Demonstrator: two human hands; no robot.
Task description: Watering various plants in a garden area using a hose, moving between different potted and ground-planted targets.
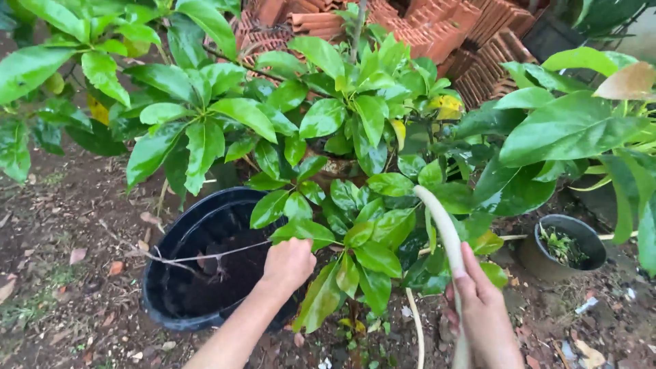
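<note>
I log the left hand (289, 263) extended forward from a bare forearm, fingers curled shut among the leaves of the green plant (355, 225) — what they clamp I cannot tell. It sits just beside the black pot (179, 232). The right hand (482, 301) is raised, fingers wrapped tight on the pale hose (441, 225) — nozzle end arching into the foliage.

- Bare brown soil (75, 225) covered the ground, scattered with dry leaves and small debris.
- Stacked terracotta roof tiles (437, 31) filled the top edge.
- A small dark pot (562, 247) of seedlings stood at right.
- Soft, even daylight fell outdoors.
</note>
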